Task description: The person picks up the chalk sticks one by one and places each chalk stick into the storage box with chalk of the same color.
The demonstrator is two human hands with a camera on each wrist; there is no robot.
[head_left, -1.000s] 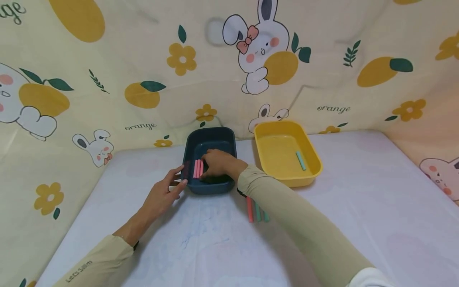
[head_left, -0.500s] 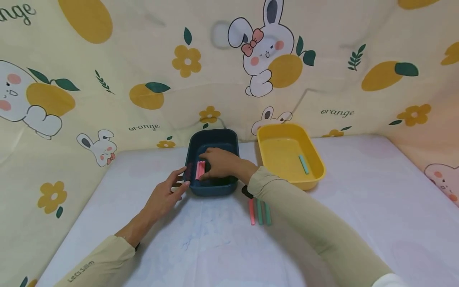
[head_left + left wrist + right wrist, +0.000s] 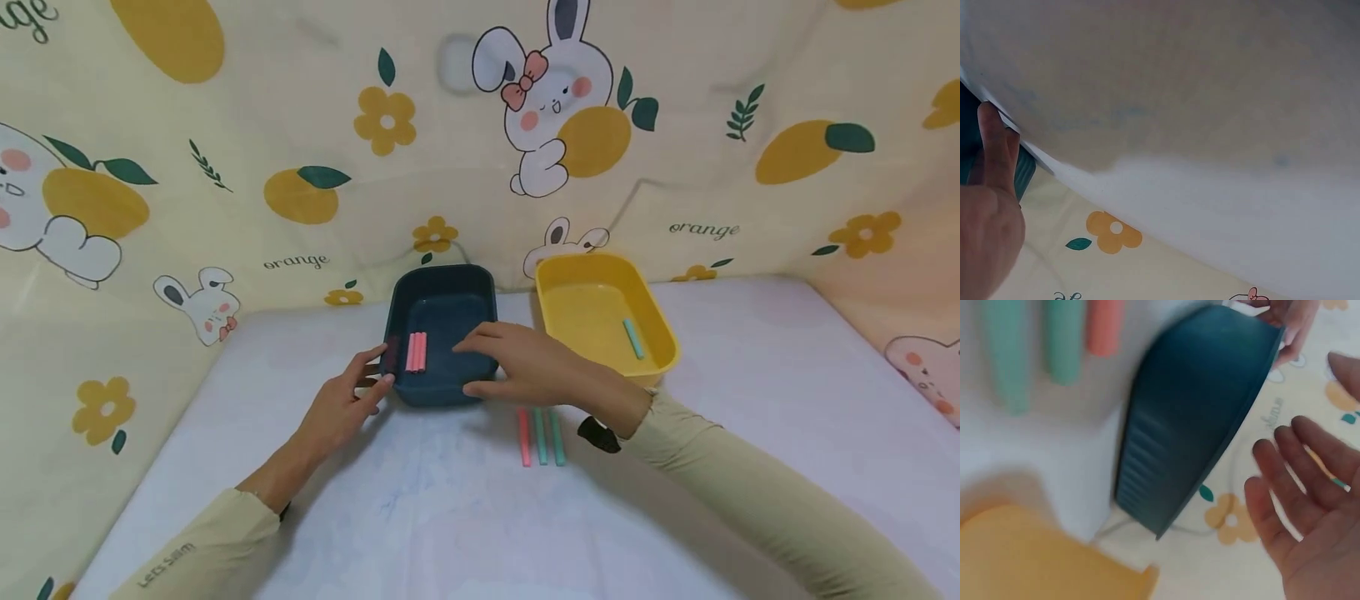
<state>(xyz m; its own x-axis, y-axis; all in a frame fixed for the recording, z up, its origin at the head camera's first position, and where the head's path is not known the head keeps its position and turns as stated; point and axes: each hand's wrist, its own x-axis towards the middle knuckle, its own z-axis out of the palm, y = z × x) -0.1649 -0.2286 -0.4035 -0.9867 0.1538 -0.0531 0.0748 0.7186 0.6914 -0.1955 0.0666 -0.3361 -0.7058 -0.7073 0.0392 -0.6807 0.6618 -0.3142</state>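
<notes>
Pink sticks: We see them bunched side by side on the floor of the dark blue bin [image 3: 441, 395], toward its left wall, the row of sticks [image 3: 416, 352] lying between the two hands.
Right hand: The hand [image 3: 536, 367] hovers over the bin's right side, thumb and fingers parted in a wide grip, fingertips pointing at the sticks yet apart from them.
Left hand: We find this one [image 3: 339, 410] touching the bin's left side, fingers loosely spread, thumb near the front corner.
Loose trio: One coral stick [image 3: 524, 437] and two green sticks [image 3: 541, 437] lie roughly parallel on the white table [image 3: 420, 525], below the right hand in our head view.
Yellow bin: The bin [image 3: 581, 321] stands just right of the blue one, a pale green stick [image 3: 633, 339] inside.
Backdrop: Rabbits and oranges pattern the cloth [image 3: 450, 187].
</notes>
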